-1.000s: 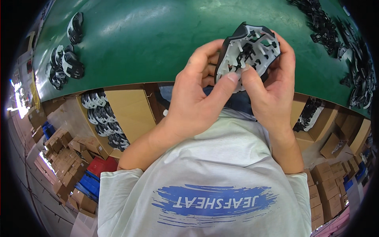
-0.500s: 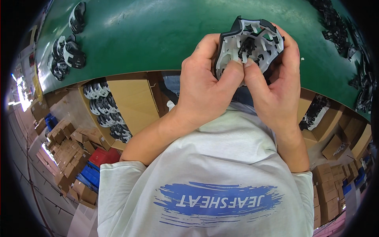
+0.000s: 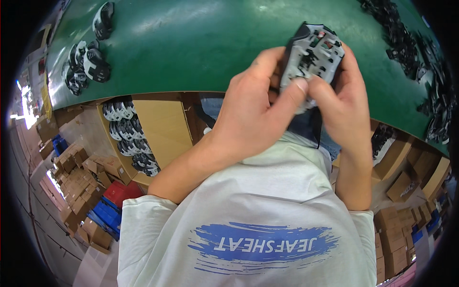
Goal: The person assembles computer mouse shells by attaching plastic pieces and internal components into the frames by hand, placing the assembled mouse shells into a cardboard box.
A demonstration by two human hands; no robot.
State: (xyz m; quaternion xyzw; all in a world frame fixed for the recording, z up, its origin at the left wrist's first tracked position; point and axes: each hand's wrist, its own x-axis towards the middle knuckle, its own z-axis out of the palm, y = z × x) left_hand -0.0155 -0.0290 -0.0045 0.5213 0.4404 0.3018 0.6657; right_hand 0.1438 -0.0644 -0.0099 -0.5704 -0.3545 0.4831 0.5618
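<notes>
A black-rimmed plastic shell [image 3: 323, 61], shaped like a computer mouse cover, is held over the near edge of the green table. Its pale inner side faces up and shows posts, slots and a small black part inside. My left hand [image 3: 253, 105] grips its left side, fingers curled behind and thumb pressing on the near end of the inside. On the right side my right hand [image 3: 346, 107] wraps round it, the thumb bent in beside the left thumb. The shell's underside and most fingertips are hidden.
Black-and-white shells [image 3: 95, 64] lie on the left of the green table [image 3: 191, 52]. Dark plastic parts [image 3: 404, 55] are heaped along its right. Below the edge, a carton [image 3: 160, 129] on the left holds rows of shells; another open carton [image 3: 394, 153] stands on the right.
The shell has shifted slightly right and tilted, so its inside now looks flatter and narrower. Both hands have moved with it and keep their grip.
</notes>
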